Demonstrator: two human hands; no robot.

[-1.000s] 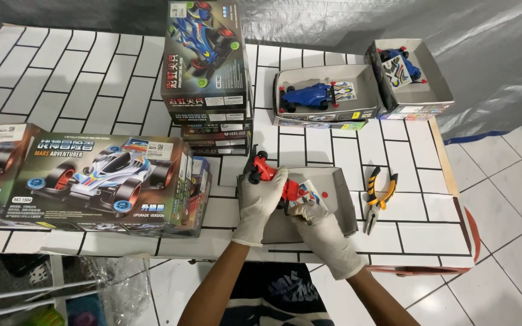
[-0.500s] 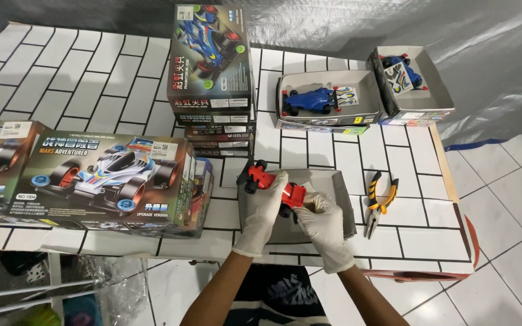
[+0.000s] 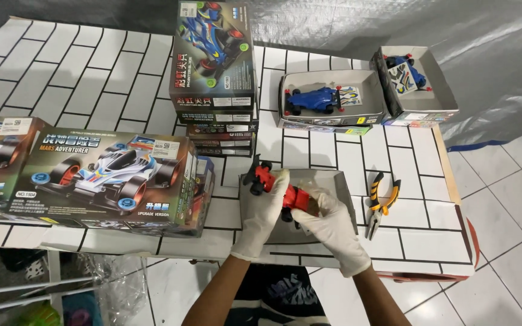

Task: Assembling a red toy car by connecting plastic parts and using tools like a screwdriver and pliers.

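Note:
Both my hands wear white gloves and hold a small red toy race car with black wheels just above an open grey box tray. My left hand grips the car's front part from the left. My right hand closes over its rear end from the right. The car's back half is hidden under my fingers.
A stack of toy car boxes stands behind the tray. More boxes lie to the left. Two open trays with blue cars sit at the back right. Yellow-handled pliers lie right of the tray, near the table's right edge.
My hands and the red car have shifted slightly while staying over the grey tray; my right hand now covers more of the car's rear.

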